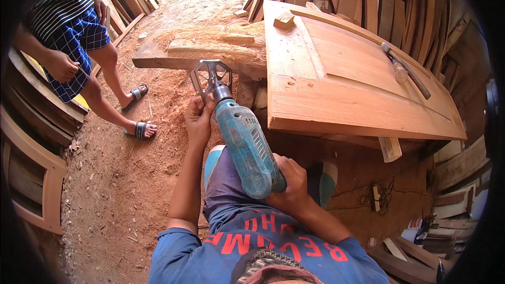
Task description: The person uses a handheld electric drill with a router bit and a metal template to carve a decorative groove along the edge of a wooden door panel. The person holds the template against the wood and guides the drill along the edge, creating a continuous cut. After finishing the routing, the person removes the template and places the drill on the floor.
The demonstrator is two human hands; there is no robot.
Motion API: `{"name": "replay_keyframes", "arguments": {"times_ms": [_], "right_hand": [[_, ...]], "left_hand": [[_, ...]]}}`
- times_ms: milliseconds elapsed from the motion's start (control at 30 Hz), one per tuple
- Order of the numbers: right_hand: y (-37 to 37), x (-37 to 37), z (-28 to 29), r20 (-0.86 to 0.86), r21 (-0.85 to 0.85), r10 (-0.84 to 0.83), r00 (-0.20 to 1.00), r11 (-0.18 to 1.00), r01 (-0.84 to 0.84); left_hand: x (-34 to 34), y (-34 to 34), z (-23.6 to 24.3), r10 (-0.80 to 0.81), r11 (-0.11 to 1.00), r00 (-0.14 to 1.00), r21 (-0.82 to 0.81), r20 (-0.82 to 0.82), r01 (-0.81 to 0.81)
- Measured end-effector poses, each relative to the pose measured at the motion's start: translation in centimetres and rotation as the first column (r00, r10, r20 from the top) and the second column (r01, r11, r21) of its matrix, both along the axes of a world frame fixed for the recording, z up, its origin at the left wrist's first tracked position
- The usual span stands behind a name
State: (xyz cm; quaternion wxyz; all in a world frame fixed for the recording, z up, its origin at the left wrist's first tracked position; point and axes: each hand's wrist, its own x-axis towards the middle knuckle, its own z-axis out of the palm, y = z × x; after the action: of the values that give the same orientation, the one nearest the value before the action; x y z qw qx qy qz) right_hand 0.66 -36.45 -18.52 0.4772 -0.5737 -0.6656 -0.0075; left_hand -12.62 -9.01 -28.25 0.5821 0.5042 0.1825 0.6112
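Drill, worn teal, held at lap height over sawdust floor | right hand clamped on rear handle, left hand closed around nose by hexagonal metal head | looks heavy, rigid; best gripped two-handed | wooden door panel beyond; bystander's sandalled feet left.

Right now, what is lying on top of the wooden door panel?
On the wooden door panel lie a hammer near its right edge and a small wood block at its far corner. Whatever supports it underneath is hidden.
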Motion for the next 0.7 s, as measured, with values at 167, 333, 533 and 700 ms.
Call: {"name": "replay_keyframes", "arguments": {"times_ms": [167, 333, 533, 700], "right_hand": [[3.2, -0.1, -3.1, -0.113, 0.055, -0.081, 0.99, 0.995, 0.088], [5.3, 0.6, -4.4, -0.184, -0.021, -0.158, 0.97, 0.987, 0.157], [5.1, -0.7, -3.7, -0.121, 0.002, -0.188, 0.975, 0.982, 0.19], [5.2, -1.5, -3.2, 0.013, -0.027, -0.2, 0.98, 0.979, 0.201]], "left_hand": [[1.8, 3.3, 0.7, -0.035, 0.998, 0.996, 0.058, -0.081, 0.04], [4.0, 6.0, 1.4, -0.068, 0.995, 0.994, 0.063, -0.09, 0.074], [4.6, 5.0, 1.5, -0.044, 0.997, 0.99, 0.064, -0.134, 0.053], [5.0, 6.2, -0.5, -0.206, 0.978, 0.971, -0.007, -0.123, 0.207]]}}
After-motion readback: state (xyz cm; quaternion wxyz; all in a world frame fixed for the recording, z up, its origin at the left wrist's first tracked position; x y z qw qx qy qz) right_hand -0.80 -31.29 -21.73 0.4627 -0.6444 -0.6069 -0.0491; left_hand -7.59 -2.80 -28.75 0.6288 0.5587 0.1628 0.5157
